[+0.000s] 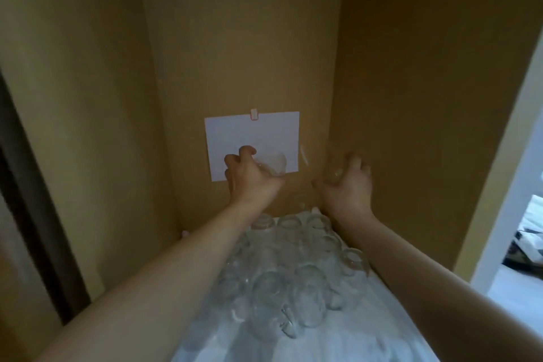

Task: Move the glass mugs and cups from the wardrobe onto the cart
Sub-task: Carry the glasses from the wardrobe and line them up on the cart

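Observation:
Both my arms reach deep into the wardrobe. My left hand [245,173] grips a clear glass cup [271,163], held up in front of a white sheet on the back panel. My right hand [346,182] grips another clear glass cup [333,166], raised near the back right corner; it is blurred and hard to make out. Below my hands, several clear glass mugs and cups [293,273] stand packed together on a white shelf surface [396,326].
The wardrobe's brown back panel [249,38] carries a white sheet of paper [232,135] with a small clip on top. Brown side walls close in left [88,97] and right [426,97]. A white door frame [511,185] and a room lie to the right.

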Motion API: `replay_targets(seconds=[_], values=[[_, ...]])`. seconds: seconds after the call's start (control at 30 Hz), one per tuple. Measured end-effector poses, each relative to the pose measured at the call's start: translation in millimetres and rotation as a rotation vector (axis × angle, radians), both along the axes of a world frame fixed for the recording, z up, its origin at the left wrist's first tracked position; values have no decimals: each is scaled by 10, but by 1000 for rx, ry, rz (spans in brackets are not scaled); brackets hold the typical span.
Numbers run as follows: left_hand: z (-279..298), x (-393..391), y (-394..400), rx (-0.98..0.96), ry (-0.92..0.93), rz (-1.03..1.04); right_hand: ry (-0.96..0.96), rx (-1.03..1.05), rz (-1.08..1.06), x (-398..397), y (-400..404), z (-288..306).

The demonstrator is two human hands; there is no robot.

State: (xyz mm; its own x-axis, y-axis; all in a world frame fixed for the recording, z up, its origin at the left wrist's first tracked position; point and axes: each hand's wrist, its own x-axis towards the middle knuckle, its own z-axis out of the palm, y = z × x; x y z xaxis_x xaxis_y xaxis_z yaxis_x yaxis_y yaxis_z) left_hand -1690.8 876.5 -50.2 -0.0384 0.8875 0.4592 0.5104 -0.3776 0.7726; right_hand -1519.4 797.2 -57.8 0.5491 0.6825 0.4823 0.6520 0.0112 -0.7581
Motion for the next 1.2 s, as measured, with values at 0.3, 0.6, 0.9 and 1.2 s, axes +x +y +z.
replay_targets(seconds=[0.3,0.6,0.9,1.2], values=[[-131,60,-867,68,-320,-147,12,16,-125,-159,-1021,-124],[144,402,-1564,172,-544,-361,-51,299,-267,-2,-1675,28],[377,1571,-2337,214,-545,-614,-111,369,-456,1033,-2603,117],[212,3054,-3419,44,-281,-729,2,306,-607,2298,-3935,-59]])
